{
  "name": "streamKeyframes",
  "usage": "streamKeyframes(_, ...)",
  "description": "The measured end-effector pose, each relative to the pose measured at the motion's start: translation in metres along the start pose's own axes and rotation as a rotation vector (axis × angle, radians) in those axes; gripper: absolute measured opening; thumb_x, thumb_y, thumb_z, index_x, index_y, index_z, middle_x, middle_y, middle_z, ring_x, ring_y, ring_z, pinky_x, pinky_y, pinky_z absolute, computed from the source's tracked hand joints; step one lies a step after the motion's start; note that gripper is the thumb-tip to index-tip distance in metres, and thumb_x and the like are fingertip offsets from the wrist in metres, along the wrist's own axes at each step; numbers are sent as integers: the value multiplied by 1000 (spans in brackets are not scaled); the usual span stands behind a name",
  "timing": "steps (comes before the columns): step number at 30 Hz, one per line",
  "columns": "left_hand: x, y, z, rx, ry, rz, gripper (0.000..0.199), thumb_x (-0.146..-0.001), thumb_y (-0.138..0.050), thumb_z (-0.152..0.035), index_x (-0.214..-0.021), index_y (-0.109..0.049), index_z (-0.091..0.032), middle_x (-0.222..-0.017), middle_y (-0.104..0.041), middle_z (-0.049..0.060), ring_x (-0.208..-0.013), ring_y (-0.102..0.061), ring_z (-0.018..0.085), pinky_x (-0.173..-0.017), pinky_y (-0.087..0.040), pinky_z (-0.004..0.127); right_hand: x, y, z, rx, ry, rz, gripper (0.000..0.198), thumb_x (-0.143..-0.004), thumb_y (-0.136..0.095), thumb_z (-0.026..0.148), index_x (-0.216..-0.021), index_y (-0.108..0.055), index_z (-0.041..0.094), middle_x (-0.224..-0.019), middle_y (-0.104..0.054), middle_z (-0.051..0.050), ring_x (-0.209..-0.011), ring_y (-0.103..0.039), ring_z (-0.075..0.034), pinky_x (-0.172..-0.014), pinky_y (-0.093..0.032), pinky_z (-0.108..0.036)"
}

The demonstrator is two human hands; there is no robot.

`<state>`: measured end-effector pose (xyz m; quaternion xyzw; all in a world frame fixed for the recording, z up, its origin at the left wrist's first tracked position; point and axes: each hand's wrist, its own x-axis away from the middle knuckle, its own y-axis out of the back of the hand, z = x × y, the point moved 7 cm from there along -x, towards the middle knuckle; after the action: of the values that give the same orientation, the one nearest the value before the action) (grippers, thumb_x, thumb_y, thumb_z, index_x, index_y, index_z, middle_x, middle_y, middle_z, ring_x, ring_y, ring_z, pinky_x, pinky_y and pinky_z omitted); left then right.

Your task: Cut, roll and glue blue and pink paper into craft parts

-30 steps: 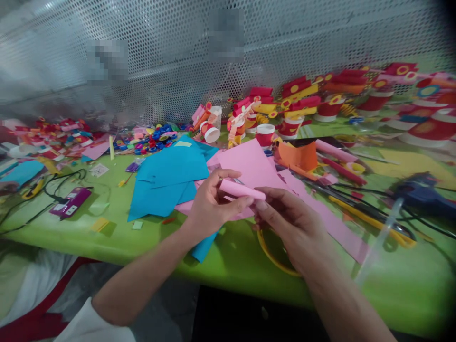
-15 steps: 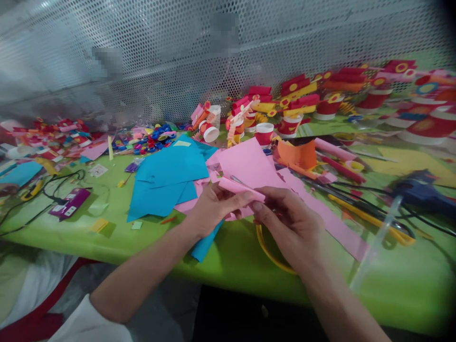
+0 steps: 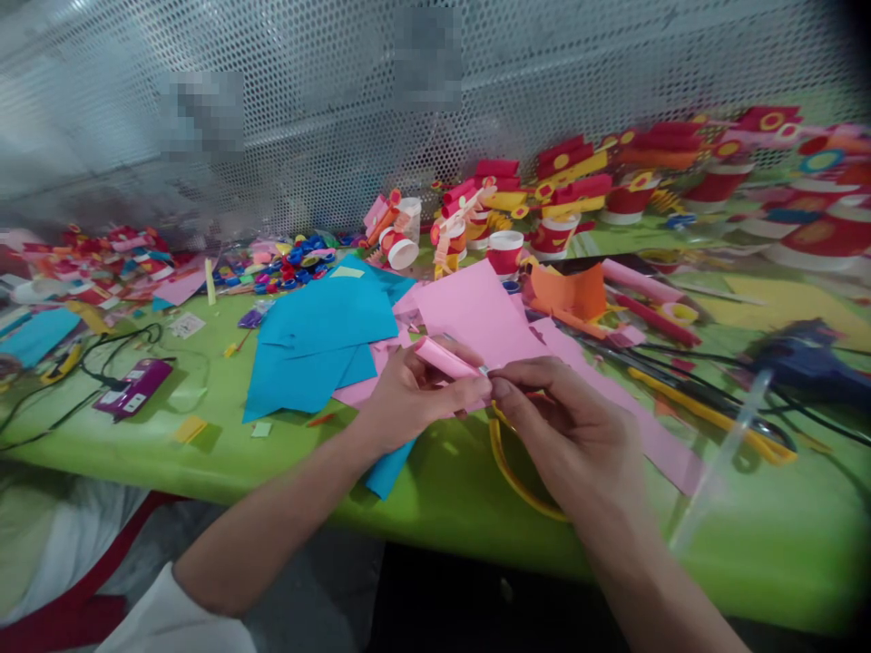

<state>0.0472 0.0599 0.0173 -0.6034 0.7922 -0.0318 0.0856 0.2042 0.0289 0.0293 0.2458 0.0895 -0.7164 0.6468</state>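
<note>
My left hand [image 3: 422, 394] is closed round a small roll of pink paper [image 3: 445, 359], thumb along its near side. At the roll's right end my right hand [image 3: 564, 408] is pinched, its thumb and forefinger almost touching my left thumb. A small silvery bit shows between the two hands, too small to name. What the right fingertips hold is mostly hidden. Behind the hands lie pink paper sheets [image 3: 469, 304]. Blue paper sheets [image 3: 319, 317] lie to the left. Below my right hand is a yellow ring-shaped thing [image 3: 510, 467], partly covered by the hand.
Paper-covered cups with coloured rolls [image 3: 572, 195] stand along the perforated metal panel [image 3: 306, 109]. A dark blue glue gun [image 3: 803, 363] and yellow-handled scissors [image 3: 721, 422] lie at right. On the left are a purple power strip [image 3: 132, 390] and cables on the green table [image 3: 259, 462].
My right fingers have shifted slightly right, off the pink roll's end. A silvery bit now shows there. The roll has tilted a little in my left hand.
</note>
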Motion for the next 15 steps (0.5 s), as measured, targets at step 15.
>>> streamKeyframes(15,1,-2,-3,-82,-23,-39,13,-77,-73,-16,-90,-68,-17,-80,-66,-1,-60,-56,7,-55,-47,19,1,-4,11,147,118,50,5,-96,-69,25,-92,-72,27,-87,-72,0,-76,-68,-15,-66,-54,-28)
